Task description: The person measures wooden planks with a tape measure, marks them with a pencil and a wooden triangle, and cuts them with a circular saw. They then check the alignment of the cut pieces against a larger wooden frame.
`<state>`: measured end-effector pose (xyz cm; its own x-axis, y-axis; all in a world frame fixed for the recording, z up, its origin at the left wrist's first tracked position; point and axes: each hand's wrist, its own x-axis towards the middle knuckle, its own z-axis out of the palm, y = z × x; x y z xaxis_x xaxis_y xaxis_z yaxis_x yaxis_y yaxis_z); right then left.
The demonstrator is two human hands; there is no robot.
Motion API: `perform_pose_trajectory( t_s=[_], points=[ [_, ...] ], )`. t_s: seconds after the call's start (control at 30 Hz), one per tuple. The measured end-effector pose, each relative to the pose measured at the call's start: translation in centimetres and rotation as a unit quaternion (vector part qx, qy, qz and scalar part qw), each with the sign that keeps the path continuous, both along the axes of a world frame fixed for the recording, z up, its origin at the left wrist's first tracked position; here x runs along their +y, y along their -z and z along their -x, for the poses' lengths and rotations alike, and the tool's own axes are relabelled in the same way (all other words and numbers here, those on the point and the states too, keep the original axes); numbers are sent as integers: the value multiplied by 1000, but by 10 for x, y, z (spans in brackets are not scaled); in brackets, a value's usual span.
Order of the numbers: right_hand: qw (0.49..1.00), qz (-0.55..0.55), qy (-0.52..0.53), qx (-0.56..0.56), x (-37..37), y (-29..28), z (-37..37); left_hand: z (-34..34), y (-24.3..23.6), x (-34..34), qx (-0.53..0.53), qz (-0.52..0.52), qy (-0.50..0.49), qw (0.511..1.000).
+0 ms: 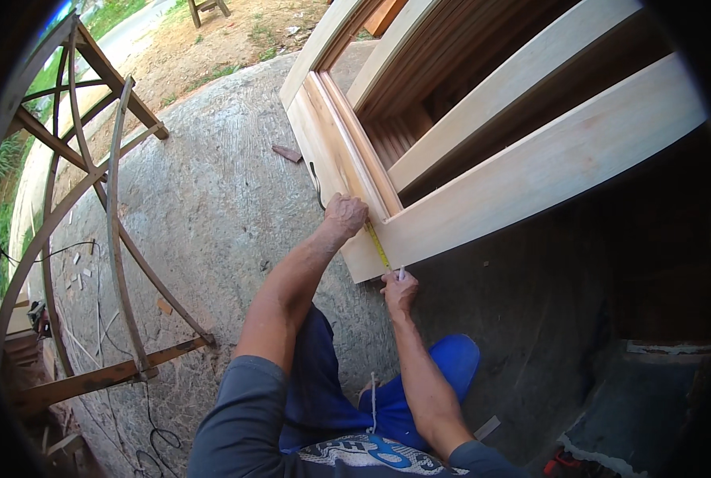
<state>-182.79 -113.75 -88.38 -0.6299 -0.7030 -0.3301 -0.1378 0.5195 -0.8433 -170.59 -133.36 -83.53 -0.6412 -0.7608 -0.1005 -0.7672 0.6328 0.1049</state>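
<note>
A pale wooden frame panel (443, 215) with a molded inner edge lies in front of me. Across its near corner runs a yellow tape measure blade (378, 245). At the upper end of the blade, my left hand (346, 213) is closed and rests on the wood; what its fingers wrap round is mostly hidden. My right hand (401, 291) pinches at the blade's lower end by the panel's edge. A slim white pen-like stick (402, 273) pokes up from its fingers. Beside my left hand, a dark curved piece (317, 186) shows at the panel's edge.
More wooden frames (515, 88) lie stacked under and beyond the panel. On the left stands a curved wooden structure (112, 199) on the rough concrete floor (212, 191). A brown wood scrap (287, 153) lies near the panel. Cords (160, 438) trail at lower left.
</note>
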Motion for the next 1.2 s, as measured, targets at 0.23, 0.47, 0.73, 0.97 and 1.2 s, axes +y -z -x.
perform_pose_trajectory(
  t_s=[0.23, 0.47, 0.73, 0.97, 1.2],
  points=[
    [993, 54, 52, 93, 77, 28, 14, -3, -83, 57, 39, -196, -62, 978],
    [974, -66, -109, -186, 108, -300, -36, -94, -241, 220, 188, -346, -286, 874],
    [827, -243, -508, 3, 185, -508, -70, -206, -429, 419, 238, -308, -402, 829],
    [572, -162, -795, 123, 234, -574, -157, -324, -502, 641, 274, -342, -672, 597],
    [512, -229, -812, -160, 290, -658, -398, -374, -451, 838, 356, -220, -829, 371]
  ],
)
